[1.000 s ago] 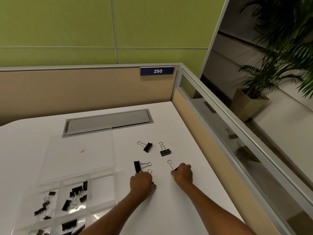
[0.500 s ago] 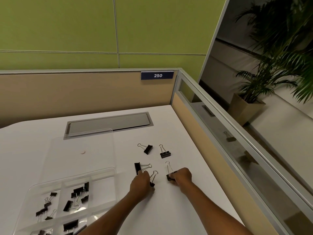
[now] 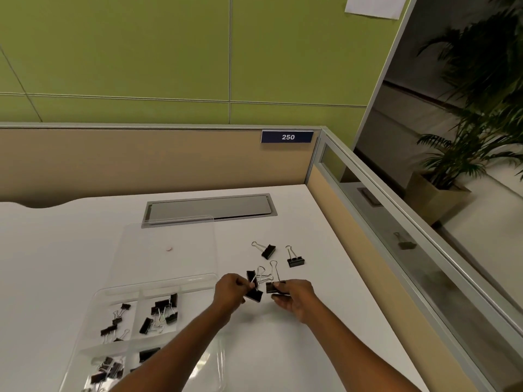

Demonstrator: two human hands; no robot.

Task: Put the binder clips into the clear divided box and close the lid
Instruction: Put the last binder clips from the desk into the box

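Note:
My left hand [image 3: 229, 291] pinches a black binder clip [image 3: 254, 295] just above the white desk. Close beside it, my right hand [image 3: 294, 297] grips another black binder clip [image 3: 274, 287] with its wire handles up. A third clip [image 3: 250, 276] lies on the desk right behind them. Two more clips [image 3: 268, 251] [image 3: 295, 261] lie farther back. The clear divided box [image 3: 135, 329] sits to the left, holding several black clips in its compartments. Its clear lid [image 3: 167, 250] lies open and flat behind it.
A grey cable hatch [image 3: 209, 208] is set into the white desk [image 3: 56, 250] behind the lid. A beige partition with a "250" plate [image 3: 287, 136] bounds the back, and a glass-topped partition [image 3: 396, 250] bounds the right. A potted plant [image 3: 452, 171] stands beyond.
Both hands have lifted off the desk with one clip each and drawn together. The view has tilted slightly.

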